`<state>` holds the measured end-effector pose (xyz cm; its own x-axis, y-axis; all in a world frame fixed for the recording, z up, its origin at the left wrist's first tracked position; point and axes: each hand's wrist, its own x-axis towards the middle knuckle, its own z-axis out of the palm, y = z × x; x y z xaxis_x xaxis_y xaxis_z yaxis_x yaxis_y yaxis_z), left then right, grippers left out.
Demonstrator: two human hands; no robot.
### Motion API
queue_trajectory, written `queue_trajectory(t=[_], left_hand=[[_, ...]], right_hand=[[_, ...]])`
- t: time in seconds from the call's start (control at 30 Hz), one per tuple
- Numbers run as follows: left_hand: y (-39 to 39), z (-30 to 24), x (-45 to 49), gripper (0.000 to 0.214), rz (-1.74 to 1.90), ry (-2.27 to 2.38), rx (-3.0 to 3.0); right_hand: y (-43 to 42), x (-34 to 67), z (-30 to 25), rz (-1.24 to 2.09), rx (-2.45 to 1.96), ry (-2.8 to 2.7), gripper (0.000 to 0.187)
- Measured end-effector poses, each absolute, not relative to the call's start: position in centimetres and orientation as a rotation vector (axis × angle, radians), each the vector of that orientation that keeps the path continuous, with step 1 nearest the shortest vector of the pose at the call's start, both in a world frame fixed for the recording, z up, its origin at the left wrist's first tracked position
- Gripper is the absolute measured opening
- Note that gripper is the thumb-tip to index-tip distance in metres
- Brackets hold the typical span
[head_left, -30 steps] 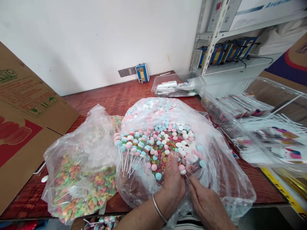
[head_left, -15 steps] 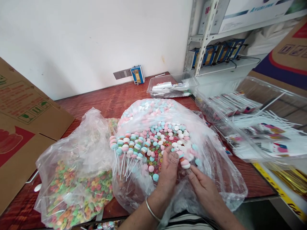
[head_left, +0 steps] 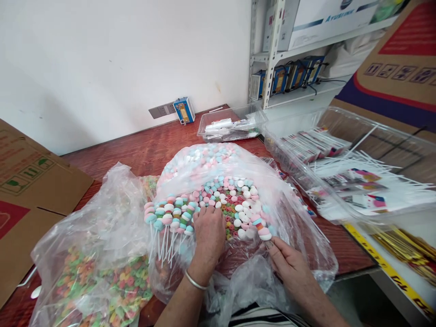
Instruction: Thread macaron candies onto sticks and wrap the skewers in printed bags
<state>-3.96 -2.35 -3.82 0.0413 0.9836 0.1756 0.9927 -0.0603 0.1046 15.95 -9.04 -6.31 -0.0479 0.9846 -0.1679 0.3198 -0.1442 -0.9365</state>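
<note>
In my right hand (head_left: pixel 289 263), thumb and fingers pinch the lower end of a candy skewer (head_left: pixel 261 228), threaded with pink, blue and white candies and orange rings. My left hand (head_left: pixel 209 234), with a bangle at the wrist, reaches palm down into the loose candies (head_left: pixel 243 209). Its fingers curl together and their tips are hidden, so what they hold cannot be made out. Just left of it lies a bunch of candy skewers (head_left: pixel 170 215) on white sticks. A clear plastic bag (head_left: pixel 289 200) spreads under and around the candies.
A bag of ring candies (head_left: pixel 91 281) lies at the left, beside a cardboard box (head_left: pixel 41 181). At the right stands a clear bin (head_left: pixel 299 177) with white sticks and packets. A smaller clear tray (head_left: pixel 235 129) and a blue device (head_left: pixel 184 110) are near the wall.
My left hand has moved left, away from the skewer's candies and down into the loose candies near the bunch. My right hand still holds the skewer. The view has shifted slightly right.
</note>
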Motion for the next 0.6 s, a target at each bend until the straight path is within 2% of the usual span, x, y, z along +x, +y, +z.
queue_trajectory(t=[0.3, 0.6], left_hand=[[0.3, -5.8, -3.1, 0.013, -0.668, -2.227, -2.468], [-0.3, -4.5, -3.6, 0.017, -1.394, -2.572, -2.565]], right_hand=[[-8.7, 15.3, -5.4, 1.202, -1.5, -1.501, 0.033], [-8.6, 14.6, -5.0, 1.234, -1.53, -1.606, 0.03]])
